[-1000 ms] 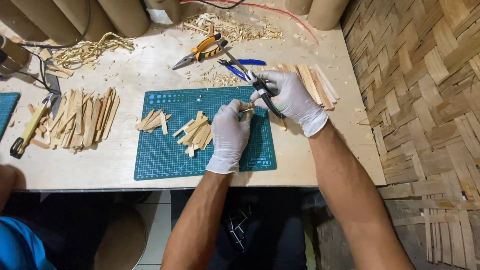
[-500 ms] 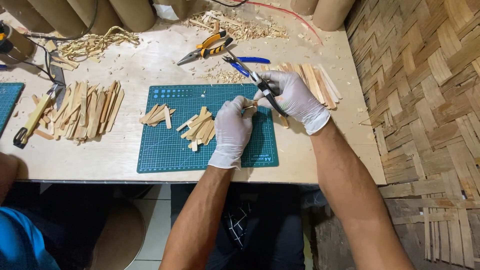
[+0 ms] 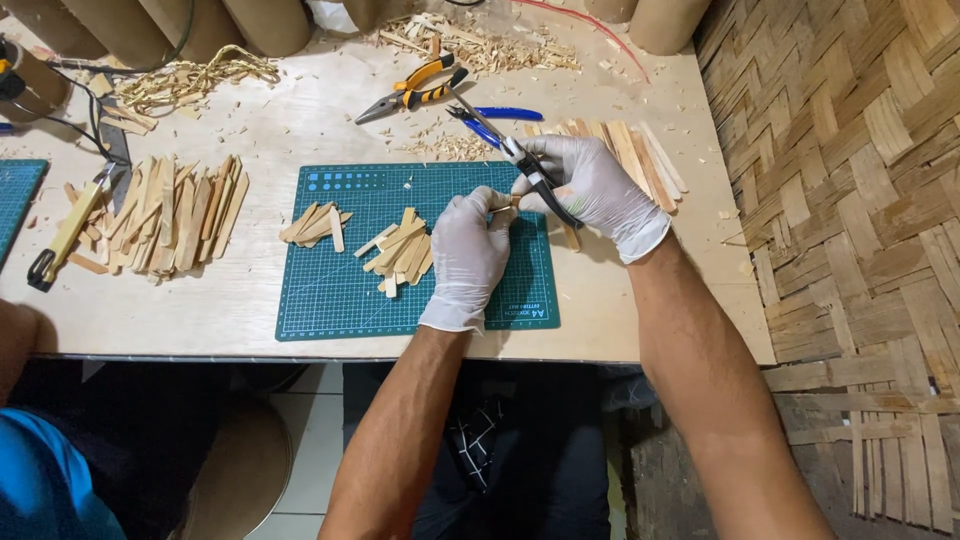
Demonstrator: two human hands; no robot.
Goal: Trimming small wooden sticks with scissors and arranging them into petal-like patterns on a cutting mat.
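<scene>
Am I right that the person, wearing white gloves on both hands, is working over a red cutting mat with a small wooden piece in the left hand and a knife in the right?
Not quite: the cutting mat is green, not red, as the head view shows. The rest holds: both hands are in white gloves, the left hand pinches a small wooden piece, and the right hand holds a knife.

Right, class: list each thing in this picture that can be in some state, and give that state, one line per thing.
left hand: gloved, pinching a small wooden piece
right hand: gloved, closed on a black-handled tool
orange-handled pliers: lying unused, handles apart
blue-handled tool: lying on the table
cutting mat: flat, carrying cut wooden strips
long strips: stacked beside the right hand
wooden table: littered with shavings
</scene>
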